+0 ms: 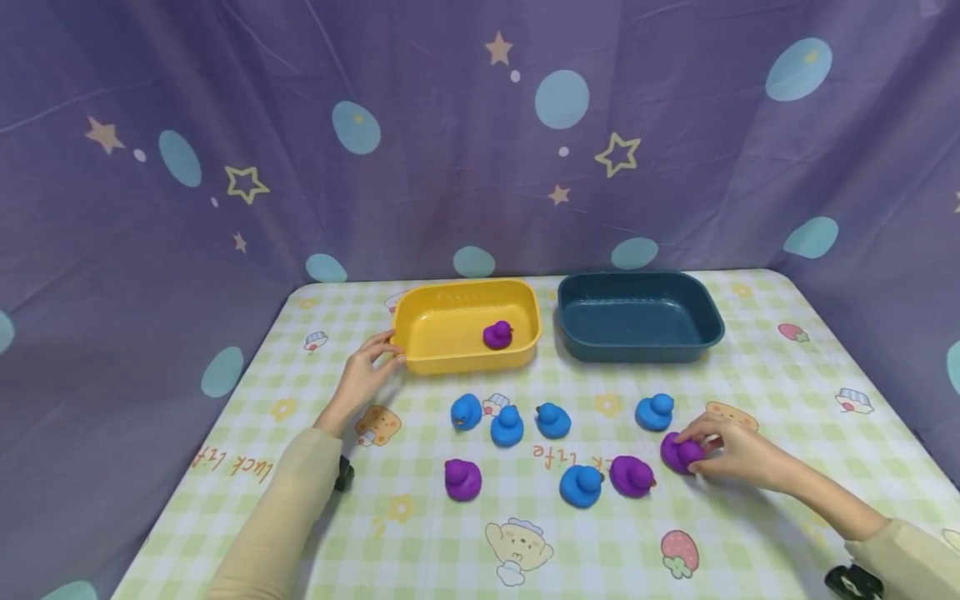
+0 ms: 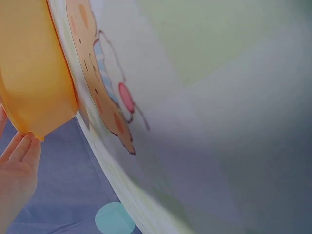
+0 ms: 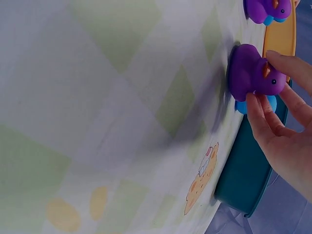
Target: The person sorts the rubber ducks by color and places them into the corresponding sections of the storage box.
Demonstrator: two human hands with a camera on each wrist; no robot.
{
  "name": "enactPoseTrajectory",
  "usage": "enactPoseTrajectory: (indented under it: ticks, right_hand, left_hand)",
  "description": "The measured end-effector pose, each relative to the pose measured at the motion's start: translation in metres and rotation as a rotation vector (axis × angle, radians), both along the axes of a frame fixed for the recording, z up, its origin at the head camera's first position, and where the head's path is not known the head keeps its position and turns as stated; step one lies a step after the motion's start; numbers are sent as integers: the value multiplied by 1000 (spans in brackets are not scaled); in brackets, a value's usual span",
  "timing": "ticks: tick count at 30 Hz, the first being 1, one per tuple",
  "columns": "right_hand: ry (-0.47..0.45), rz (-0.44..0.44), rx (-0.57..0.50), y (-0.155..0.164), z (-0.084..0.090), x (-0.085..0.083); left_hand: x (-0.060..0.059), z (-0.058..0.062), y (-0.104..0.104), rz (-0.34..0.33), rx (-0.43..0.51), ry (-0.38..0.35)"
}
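Right hand [image 1: 731, 454] pinches a purple duck [image 1: 679, 452] between thumb and fingers [image 3: 267, 119]; the duck sits on the tablecloth [image 1: 787, 392] at the right end of the loose ducks. Left hand [image 1: 365, 371] curls its fingertips on the yellow tub's [image 1: 420, 333] left corner, gripping the rim.

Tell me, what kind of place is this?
Probably a small staged play or sorting table, not a real room: a purple star-print backdrop encloses a table with a cartoon checked cloth, two tubs and toy ducks.
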State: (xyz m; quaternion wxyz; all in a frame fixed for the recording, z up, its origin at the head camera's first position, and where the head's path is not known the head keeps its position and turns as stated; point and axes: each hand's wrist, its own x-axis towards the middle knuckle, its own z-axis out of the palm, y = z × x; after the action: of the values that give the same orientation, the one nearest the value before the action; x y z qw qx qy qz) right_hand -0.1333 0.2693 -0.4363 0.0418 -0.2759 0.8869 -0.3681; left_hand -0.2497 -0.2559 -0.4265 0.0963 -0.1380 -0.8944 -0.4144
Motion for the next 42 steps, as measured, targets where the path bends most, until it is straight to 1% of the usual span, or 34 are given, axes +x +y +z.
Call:
enactPoseTrajectory:
  ticks: [10, 17, 19, 22, 25, 29, 35, 42]
  right_hand:
    - [32, 14, 19, -3, 2, -1]
    - [146, 20, 10, -3, 6, -3]
    - [136, 34, -1, -3, 8, -5]
    - [86, 65, -9, -3, 13, -10]
    - [66, 64, 8, -5, 20, -13]
    - [77, 52, 23, -10, 29, -17]
    - [97, 38, 4, -18, 40, -25]
    - [89, 16, 18, -25, 52, -35]
  left_hand:
    - [1, 1, 0, -7, 4, 1]
    - [0, 0, 0, -2, 7, 4]
    - [0, 0, -1, -2, 5, 9]
    - [0, -1, -1, -5, 6, 16]
    - [0, -1, 0, -8, 7, 15]
    - [0, 0, 0, -8, 2, 11]
    - [0, 0, -1, -5, -4, 8]
    - [0, 1, 0, -5, -13, 6]
